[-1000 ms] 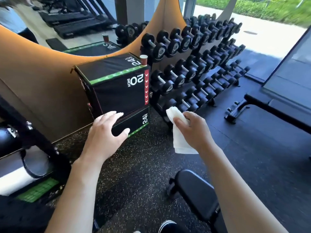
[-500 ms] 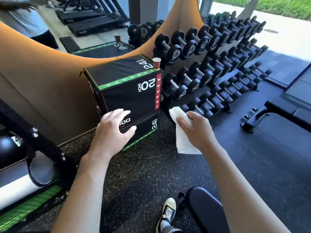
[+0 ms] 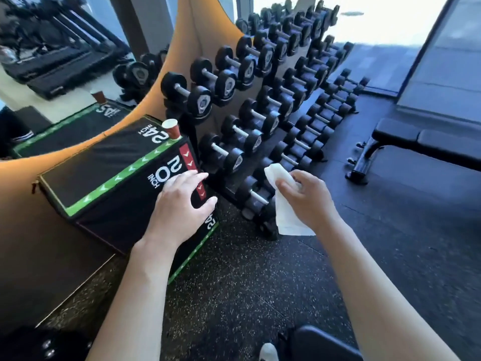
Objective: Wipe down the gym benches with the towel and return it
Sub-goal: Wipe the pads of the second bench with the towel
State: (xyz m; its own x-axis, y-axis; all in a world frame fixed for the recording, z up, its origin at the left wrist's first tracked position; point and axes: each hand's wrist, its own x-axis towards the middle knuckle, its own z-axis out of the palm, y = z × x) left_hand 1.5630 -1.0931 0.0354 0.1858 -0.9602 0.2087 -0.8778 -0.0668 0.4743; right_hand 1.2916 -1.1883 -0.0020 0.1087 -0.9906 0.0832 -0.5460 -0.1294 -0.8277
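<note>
My right hand [image 3: 308, 199] grips a white towel [image 3: 285, 217], which hangs down from my fingers in front of the dumbbell rack. My left hand [image 3: 182, 207] is held out empty with fingers spread, in front of the black plyo box [image 3: 104, 173]; I cannot tell whether it touches the box. One black gym bench [image 3: 426, 144] stands at the right on the floor. The padded end of another bench [image 3: 325, 345] shows at the bottom edge near my foot.
A tiered rack of black dumbbells [image 3: 273, 108] runs from centre to the far right. A red paper cup [image 3: 171, 128] stands on the plyo box's back corner. An orange-framed mirror [image 3: 65, 61] lines the wall at left. Speckled rubber floor [image 3: 247, 282] lies below.
The view has swung right and closer to the rack. My hands keep their pose, the towel still in my right hand; the near bench has slid to the bottom edge.
</note>
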